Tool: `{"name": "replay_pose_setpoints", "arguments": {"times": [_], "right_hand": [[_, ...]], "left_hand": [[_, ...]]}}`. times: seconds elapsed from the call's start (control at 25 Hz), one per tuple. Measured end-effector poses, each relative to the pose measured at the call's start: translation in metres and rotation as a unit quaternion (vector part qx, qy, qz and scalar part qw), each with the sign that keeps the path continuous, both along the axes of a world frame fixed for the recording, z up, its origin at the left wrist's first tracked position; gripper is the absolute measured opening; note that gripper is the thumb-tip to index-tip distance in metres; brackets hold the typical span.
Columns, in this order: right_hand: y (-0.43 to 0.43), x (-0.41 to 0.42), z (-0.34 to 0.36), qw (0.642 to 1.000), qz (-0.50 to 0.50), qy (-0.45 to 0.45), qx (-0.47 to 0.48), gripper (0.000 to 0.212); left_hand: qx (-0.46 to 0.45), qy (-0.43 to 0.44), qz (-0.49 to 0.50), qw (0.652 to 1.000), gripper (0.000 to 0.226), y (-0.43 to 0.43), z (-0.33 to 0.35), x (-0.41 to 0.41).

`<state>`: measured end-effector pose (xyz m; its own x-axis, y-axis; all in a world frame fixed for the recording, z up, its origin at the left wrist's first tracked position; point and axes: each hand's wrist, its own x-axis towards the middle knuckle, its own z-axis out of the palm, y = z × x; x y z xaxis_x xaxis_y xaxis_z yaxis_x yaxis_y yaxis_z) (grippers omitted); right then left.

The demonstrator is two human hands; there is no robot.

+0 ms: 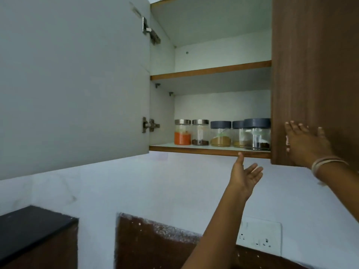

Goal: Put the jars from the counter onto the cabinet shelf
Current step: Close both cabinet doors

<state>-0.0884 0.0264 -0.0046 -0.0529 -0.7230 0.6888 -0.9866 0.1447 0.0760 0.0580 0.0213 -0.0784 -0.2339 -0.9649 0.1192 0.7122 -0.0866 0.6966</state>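
Five jars (221, 133) stand in a row on the lower cabinet shelf (209, 151), two steel-lidded at left, three dark-lidded at right. Left hand (245, 176) is open and empty, fingers spread, just under the shelf's front edge. Right hand (307, 144) lies flat, fingers splayed, on the brown right door (314, 74), holding nothing. Grey left door (73, 84) hangs wide open. Risk: the rightmost jar (257, 134) sits nearest the front edge and beside the right door; swinging that door or brushing the shelf could knock it off.
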Motion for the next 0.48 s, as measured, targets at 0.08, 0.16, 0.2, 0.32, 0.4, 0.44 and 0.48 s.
{"name": "replay_pose_setpoints", "arguments": {"times": [0.08, 0.16, 0.2, 0.32, 0.4, 0.44, 0.48], "right_hand": [[0.020, 0.031, 0.001, 0.998, 0.057, 0.014, -0.034, 0.065], [0.042, 0.065, 0.003, 0.989, 0.140, -0.002, -0.058, 0.065], [0.056, 0.085, 0.004, 0.981, 0.185, -0.006, -0.064, 0.063], [0.101, 0.147, -0.002, 0.952, 0.295, -0.007, -0.086, 0.059], [0.128, 0.185, -0.008, 0.933, 0.347, 0.003, -0.095, 0.057], [0.142, 0.203, -0.011, 0.921, 0.376, 0.004, -0.100, 0.055], [0.156, 0.222, -0.013, 0.907, 0.407, 0.003, -0.104, 0.054]], "left_hand": [[0.009, -0.020, 0.106, 0.994, 0.055, 0.020, -0.003, 0.034], [0.016, -0.034, 0.199, 0.979, 0.047, 0.043, -0.007, 0.068], [0.013, -0.032, 0.241, 0.970, 0.043, 0.056, -0.011, 0.087], [0.009, -0.014, 0.361, 0.933, 0.040, 0.102, -0.025, 0.148], [0.030, 0.013, 0.426, 0.904, 0.048, 0.131, -0.032, 0.193], [0.041, 0.022, 0.457, 0.888, 0.053, 0.147, -0.034, 0.216], [0.048, 0.025, 0.491, 0.869, 0.058, 0.166, -0.034, 0.240]]}}
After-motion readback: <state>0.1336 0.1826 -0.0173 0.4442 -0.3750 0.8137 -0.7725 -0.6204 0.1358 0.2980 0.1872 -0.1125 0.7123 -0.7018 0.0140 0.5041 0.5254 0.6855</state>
